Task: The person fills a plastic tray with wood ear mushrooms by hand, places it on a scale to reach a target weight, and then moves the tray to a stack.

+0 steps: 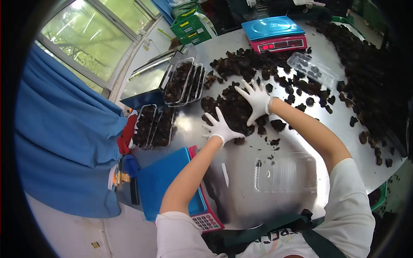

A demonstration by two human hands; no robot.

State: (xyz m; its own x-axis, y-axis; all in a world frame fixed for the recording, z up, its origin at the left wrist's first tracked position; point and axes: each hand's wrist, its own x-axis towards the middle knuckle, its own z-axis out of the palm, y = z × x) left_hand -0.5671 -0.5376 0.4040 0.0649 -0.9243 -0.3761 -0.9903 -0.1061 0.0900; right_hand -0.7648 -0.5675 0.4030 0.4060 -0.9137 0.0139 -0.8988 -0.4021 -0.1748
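Observation:
Both of my hands wear white gloves and rest on a pile of dark brown, mushroom-like pieces [234, 109] on the metal table. My left hand [220, 128] lies at the pile's near left side with its fingers spread. On the right side, my right hand [257, 102] reaches over the pieces, fingers also wide apart. Neither hand grips anything that I can see. Loose pieces [278, 125] and small crumbs lie just right of the pile. Closer to my body is a clear plastic tray [279, 174] with no pieces visible in it.
Filled clear trays [185, 81] stand at the left, with more filled trays [152, 127] nearer. A blue-topped scale [167, 180] sits by my left forearm; another scale [274, 34] stands at the back. A clear tray [313, 70] and a large dark heap [374, 81] are at right.

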